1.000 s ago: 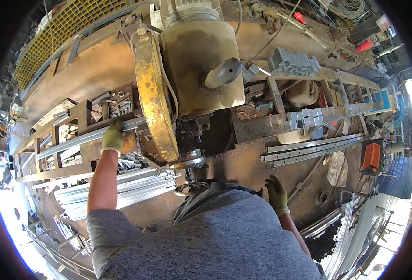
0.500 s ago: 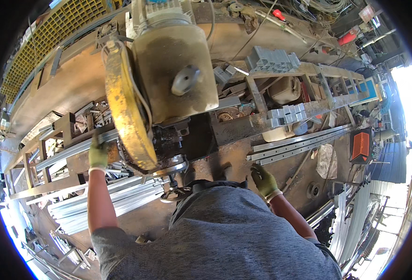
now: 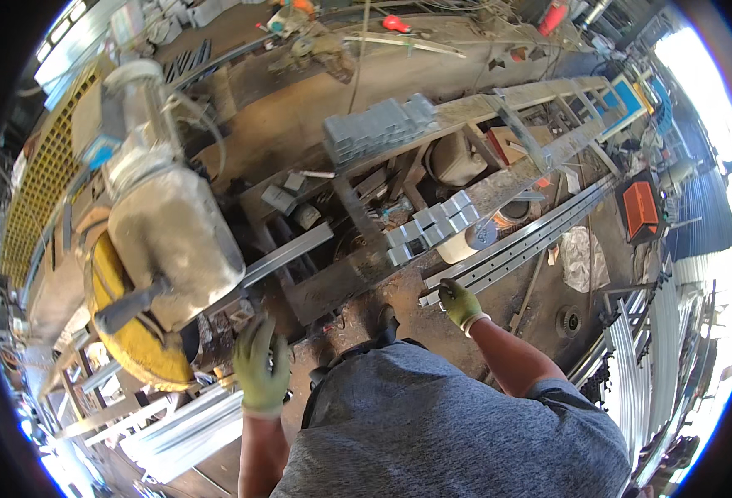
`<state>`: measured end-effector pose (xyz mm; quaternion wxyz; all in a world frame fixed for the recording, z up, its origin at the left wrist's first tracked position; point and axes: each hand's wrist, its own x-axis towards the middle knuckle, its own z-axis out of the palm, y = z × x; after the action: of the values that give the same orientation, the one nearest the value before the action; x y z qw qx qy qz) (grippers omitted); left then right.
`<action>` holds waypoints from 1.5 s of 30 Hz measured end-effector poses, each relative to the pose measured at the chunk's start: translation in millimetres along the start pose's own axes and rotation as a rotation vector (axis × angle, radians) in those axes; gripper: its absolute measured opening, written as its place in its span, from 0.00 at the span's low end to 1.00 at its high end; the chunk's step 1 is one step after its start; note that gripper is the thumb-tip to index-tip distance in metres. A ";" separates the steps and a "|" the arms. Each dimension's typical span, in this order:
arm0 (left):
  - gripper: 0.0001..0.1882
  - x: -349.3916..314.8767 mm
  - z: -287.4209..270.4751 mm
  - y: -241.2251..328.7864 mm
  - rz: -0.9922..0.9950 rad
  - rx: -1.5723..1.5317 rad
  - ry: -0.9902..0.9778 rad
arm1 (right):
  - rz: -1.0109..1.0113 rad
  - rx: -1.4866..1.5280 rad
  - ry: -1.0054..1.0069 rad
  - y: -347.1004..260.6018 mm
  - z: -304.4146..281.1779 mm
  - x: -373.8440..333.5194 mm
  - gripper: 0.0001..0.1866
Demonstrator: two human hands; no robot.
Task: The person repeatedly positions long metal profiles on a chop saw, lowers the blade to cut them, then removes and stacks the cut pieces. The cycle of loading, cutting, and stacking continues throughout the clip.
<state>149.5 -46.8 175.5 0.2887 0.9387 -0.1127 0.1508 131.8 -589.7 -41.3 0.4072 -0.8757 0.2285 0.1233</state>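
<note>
My left hand (image 3: 262,363), in a yellow-green glove, is raised beside the cut-off saw with its fingers apart and nothing in them. The saw has a yellow blade guard (image 3: 125,319) and a dusty motor housing (image 3: 171,236); a dark handle (image 3: 129,307) sticks out of it. A grey metal profile (image 3: 290,253) lies on the bench just right of the saw. My right hand (image 3: 462,305), gloved alike, is at the near end of the long punched metal bars (image 3: 524,236). Its fingers look loosely extended; whether they touch the bars is not clear.
Short cut profiles (image 3: 378,129) are stacked on the far side of the steel frame bench (image 3: 499,187), with another row (image 3: 434,226) on its near side. Long metal lengths (image 3: 187,436) lie low at the left. An orange-and-black box (image 3: 641,207) stands at the right.
My view has swung to the right. My left hand has left the profile left of the saw and come back toward me. My right hand has moved to the bars' end. The saw looks raised.
</note>
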 end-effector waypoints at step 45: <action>0.33 290.1 322.5 66.3 0.358 0.159 -0.453 | -0.281 0.691 0.676 -37.7 -273.6 362.9 0.12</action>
<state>469.5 -322.2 56.1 0.1506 0.9333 -0.3259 -0.0055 472.8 -887.8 12.1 0.5891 -0.7030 0.2548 -0.3063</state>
